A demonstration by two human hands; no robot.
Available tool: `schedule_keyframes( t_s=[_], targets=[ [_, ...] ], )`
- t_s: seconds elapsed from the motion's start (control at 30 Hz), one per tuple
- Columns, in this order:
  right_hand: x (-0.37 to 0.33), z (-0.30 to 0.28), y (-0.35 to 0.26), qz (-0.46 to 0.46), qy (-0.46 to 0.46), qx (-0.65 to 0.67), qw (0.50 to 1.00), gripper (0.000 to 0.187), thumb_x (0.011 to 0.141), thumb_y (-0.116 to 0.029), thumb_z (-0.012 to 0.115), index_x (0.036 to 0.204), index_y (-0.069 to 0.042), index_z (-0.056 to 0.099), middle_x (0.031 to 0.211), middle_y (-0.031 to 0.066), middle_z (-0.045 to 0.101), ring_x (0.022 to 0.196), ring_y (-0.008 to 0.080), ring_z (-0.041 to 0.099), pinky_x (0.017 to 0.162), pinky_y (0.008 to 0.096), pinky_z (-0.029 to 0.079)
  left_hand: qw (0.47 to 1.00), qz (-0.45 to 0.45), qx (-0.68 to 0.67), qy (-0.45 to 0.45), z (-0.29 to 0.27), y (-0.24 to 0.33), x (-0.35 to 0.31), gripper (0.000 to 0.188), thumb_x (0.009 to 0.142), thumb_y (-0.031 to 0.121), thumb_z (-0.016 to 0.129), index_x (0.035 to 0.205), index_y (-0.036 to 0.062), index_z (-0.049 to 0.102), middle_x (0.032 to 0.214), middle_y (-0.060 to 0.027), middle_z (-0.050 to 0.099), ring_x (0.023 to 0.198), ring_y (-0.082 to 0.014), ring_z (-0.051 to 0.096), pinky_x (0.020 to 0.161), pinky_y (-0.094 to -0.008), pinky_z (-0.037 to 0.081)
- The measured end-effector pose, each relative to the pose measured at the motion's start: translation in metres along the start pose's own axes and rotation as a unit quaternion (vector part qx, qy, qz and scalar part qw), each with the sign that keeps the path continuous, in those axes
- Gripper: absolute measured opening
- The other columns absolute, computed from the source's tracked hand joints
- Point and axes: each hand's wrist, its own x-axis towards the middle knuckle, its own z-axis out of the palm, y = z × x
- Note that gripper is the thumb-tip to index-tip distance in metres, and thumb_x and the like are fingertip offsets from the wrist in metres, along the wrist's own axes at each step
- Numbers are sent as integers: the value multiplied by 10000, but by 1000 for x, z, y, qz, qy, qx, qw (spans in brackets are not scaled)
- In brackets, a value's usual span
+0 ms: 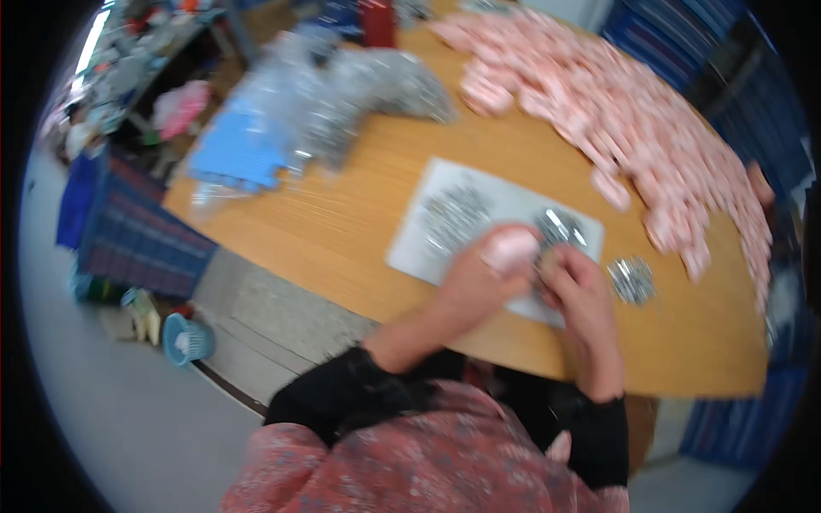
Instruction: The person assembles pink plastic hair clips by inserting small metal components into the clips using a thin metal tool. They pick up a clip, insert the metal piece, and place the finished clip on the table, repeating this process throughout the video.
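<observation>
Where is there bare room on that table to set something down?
The table looks bare between the plastic bags and the white board, and at the near right, between the metal pile and the table's edge. Crowded: the far right, under pink pieces; the board, with metal bits, left hand and right hand.

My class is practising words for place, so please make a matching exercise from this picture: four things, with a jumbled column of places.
Things
1. White board
2. Heap of pink pieces
3. Light-blue basket
4. Blue ribbed sheet

Places
A. On the floor, at the picture's left
B. Beside the clear plastic bags
C. Below the left hand and right hand
D. Spread along the far right side of the table

Right pairs: 1-C, 2-D, 3-A, 4-B
</observation>
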Motion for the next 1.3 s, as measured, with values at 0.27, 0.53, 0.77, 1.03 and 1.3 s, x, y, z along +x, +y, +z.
schedule_keyframes(
  t_s=[0.27, 0.53, 0.77, 1.03, 1.3],
  targets=[
    [-5, 2, 11, 29, -3, 151, 988, 44, 924, -88, 629, 939, -66, 594, 740, -57, 535, 571, 18, 405, 502, 180, 291, 961, -138, -239, -26, 6, 0, -7, 417, 870, -5, 646, 1272, 46, 549, 954, -23, 614, 856, -76, 590, 775, -230, 504],
    [-9, 6, 18, 6, 17, 111, 994, 62, 922, -91, 643, 951, -53, 604, 746, -67, 539, 608, 7, 419, 527, 174, 317, 963, -140, -227, -18, 5, -1, -11, 434, 873, 35, 649, 1288, 16, 523, 943, -31, 611, 820, -100, 597, 757, -250, 502],
    [-9, 0, 10, -14, -38, 40, 998, 152, 907, -96, 676, 1041, -33, 643, 809, -64, 584, 733, 10, 490, 654, 173, 400, 937, -186, -286, -75, -6, 0, -4, 464, 861, 40, 657, 1301, 14, 511, 953, -41, 603, 791, -120, 609, 736, -261, 512],
    [-10, -8, 11, -46, -66, 56, 995, 144, 893, -109, 703, 1002, -37, 644, 829, -59, 592, 750, 16, 487, 675, 180, 405, 899, -237, -349, -114, -6, -1, -4, 513, 863, 77, 684, 1335, 22, 490, 996, -52, 609, 809, -139, 639, 733, -293, 555],
    [-16, -9, 7, -30, -20, -29, 999, 114, 893, -116, 701, 942, -26, 652, 813, -63, 580, 742, 23, 477, 674, 193, 399, 898, -243, -353, -99, -5, -4, -6, 526, 855, 75, 699, 1333, 24, 486, 957, -49, 617, 810, -141, 639, 730, -310, 567]
  ],
)
